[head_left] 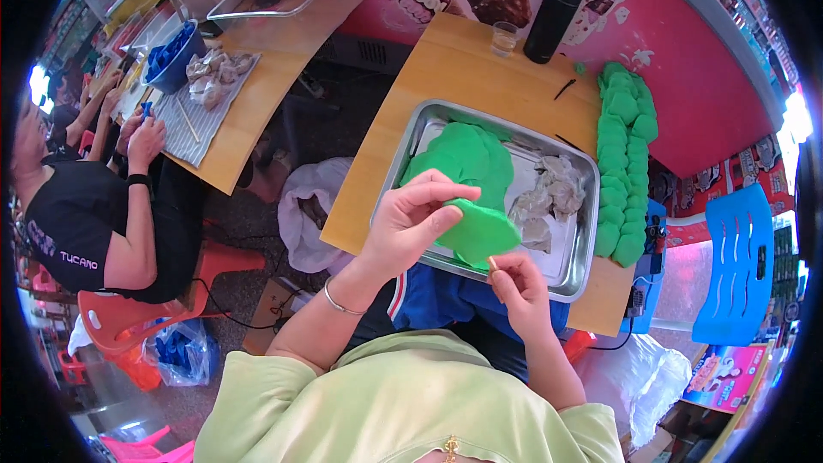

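Observation:
My left hand (410, 221) pinches a thin, flat green piece (484, 227) between thumb and fingers, above a steel tray (585, 231). Just to its right, my right hand (521, 287) is closed on a short, pale stick-like thing (492, 263), its tip close to the green piece's lower edge; most of it is hidden by the fingers. In the tray, a heap of similar green pieces (459, 161) lies at the left. Crumpled beige, thin-looking material (549, 193) is at the tray's right, over a whitish surface.
Long rows of overlapping green pieces (621, 163) run along the table's (369, 180) right side. A black bottle (553, 21) and clear cup (504, 39) stand at the back. At the left, another person (90, 223) works beside a blue bucket (171, 69). A blue chair (735, 266) stands right.

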`<state>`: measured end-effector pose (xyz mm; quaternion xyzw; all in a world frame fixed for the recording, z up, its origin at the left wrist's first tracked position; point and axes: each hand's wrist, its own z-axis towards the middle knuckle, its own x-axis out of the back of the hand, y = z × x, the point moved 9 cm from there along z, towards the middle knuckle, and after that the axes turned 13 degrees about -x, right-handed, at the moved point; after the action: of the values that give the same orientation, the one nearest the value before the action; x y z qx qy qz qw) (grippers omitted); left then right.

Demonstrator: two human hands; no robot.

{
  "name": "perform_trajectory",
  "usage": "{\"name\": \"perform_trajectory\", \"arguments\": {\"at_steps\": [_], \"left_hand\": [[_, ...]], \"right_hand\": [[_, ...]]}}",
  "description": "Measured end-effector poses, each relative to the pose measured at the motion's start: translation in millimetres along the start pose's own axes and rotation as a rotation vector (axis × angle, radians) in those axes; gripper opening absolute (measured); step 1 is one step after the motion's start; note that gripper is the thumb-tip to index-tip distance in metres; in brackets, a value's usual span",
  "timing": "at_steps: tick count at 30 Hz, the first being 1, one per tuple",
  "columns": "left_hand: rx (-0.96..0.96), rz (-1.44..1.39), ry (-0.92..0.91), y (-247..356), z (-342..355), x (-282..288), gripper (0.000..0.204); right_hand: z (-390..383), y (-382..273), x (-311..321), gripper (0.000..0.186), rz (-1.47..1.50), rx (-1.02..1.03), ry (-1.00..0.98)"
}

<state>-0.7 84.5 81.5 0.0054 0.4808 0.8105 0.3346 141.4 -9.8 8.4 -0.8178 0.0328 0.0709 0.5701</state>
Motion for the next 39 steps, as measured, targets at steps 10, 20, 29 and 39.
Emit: {"name": "perform_trajectory", "arguments": {"at_steps": [10, 20, 29, 39], "left_hand": [[0.121, -0.116, 0.118, -3.9, -2.6, -4.0, 0.018], [0.187, -0.028, 0.052, 2.4, -1.0, -7.1, 0.019], [0.163, -0.051, -0.021, 7.4, 1.1, -15.6, 0.019], [0.148, -0.207, 0.092, -4.4, -5.5, -3.3, 0.016]], "right_hand": [[-4.5, 8.8, 4.8, 0.015, 0.293, 0.065, -0.086], [-19.0, -39.7, 17.6, 0.018, -0.533, 0.457, 0.322], [-5.8, -0.6, 14.1, 0.013, 0.000, 0.151, 0.061], [-5.7, -5.0, 7.6, 0.013, 0.173, 0.018, -0.045]]}}
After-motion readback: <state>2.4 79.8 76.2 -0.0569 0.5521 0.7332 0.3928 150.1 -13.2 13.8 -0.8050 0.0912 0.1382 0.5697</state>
